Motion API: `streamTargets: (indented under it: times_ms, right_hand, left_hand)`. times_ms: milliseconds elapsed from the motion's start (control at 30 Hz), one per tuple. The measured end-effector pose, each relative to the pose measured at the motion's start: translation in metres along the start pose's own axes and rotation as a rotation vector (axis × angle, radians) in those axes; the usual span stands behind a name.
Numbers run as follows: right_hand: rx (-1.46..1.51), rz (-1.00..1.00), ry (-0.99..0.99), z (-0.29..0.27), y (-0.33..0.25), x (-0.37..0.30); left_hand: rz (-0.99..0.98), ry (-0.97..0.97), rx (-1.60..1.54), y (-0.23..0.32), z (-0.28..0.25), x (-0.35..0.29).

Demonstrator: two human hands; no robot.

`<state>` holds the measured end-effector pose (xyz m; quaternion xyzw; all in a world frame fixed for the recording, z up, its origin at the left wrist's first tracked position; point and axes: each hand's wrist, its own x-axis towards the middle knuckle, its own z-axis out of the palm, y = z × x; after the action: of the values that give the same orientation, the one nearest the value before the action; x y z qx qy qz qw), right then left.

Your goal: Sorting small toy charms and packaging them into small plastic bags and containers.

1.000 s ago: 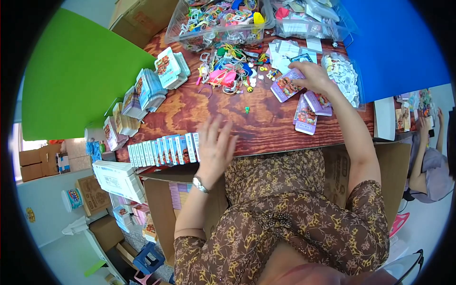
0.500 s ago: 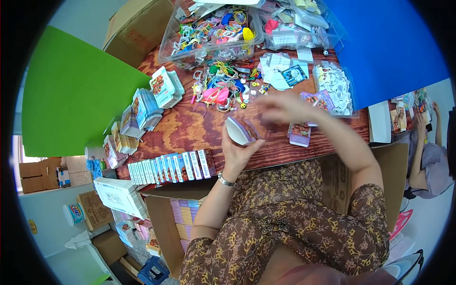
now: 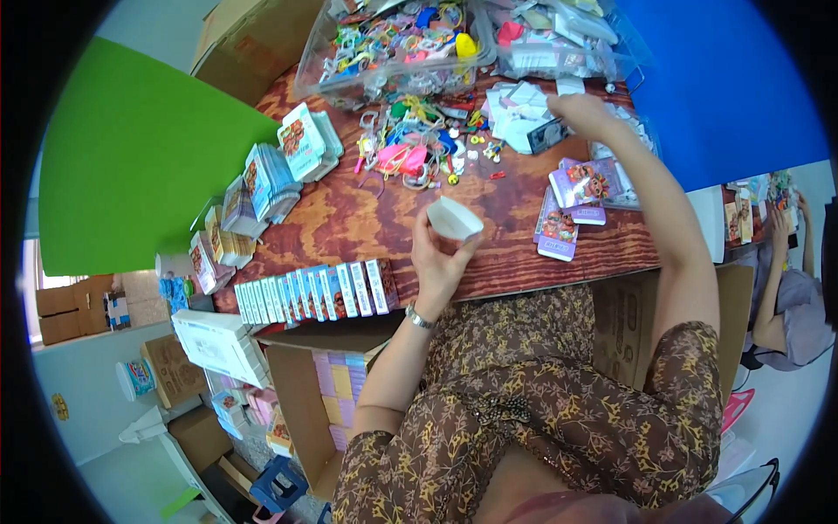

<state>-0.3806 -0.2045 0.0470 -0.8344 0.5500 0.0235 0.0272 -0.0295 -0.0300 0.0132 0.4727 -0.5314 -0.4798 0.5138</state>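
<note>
My left hand (image 3: 439, 265) grips a small carton (image 3: 455, 218), its open top showing a white inside. Over at the far right, my right hand (image 3: 583, 115) has its fingers bent down at a dark picture card (image 3: 547, 135), which looks tilted and pinched at its edge. Beneath that card lie loose white cards (image 3: 521, 106). Purple flat cartons with printed pictures (image 3: 559, 234) lie nearer me, below my right forearm. A loose heap of small coloured trinkets and cords (image 3: 410, 148) lies beyond my left hand.
Clear bins of trinkets (image 3: 397, 61) and packets (image 3: 559, 57) stand at the back. A row of small filled boxes (image 3: 310, 295) is at the front left, with stacks of flat cartons (image 3: 266, 188) behind. Green (image 3: 140, 166) and blue panels (image 3: 707, 87) flank the table. Another person's arm (image 3: 772, 262) shows far right.
My right hand has moved from near the carton out to the dark card, which now looks tilted. The carton in my left hand has turned, its opening facing up more.
</note>
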Motion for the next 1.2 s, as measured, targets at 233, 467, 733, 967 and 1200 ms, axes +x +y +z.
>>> streamTargets:
  times_ms: [233,467,733,967,1200]
  right_hand:
    - [0.687,-0.139,0.395,-0.108,-0.114,-0.085]
    - [0.56,-0.317,0.507,-0.093,-0.174,-0.099]
    - [0.485,-0.338,0.518,-0.091,-0.191,-0.095]
    - [0.471,-0.293,0.363,-0.076,-0.196,-0.088]
    - [0.43,-0.269,0.386,-0.04,-0.226,-0.094]
  left_hand:
    - [0.252,0.105,0.586,0.001,-0.009,0.012]
    - [0.392,0.074,0.674,0.01,0.0,0.005]
    - [0.431,0.105,0.714,0.007,-0.007,-0.002]
    - [0.514,0.083,0.803,0.01,-0.008,-0.015]
    - [0.496,0.073,0.819,0.007,-0.006,-0.018]
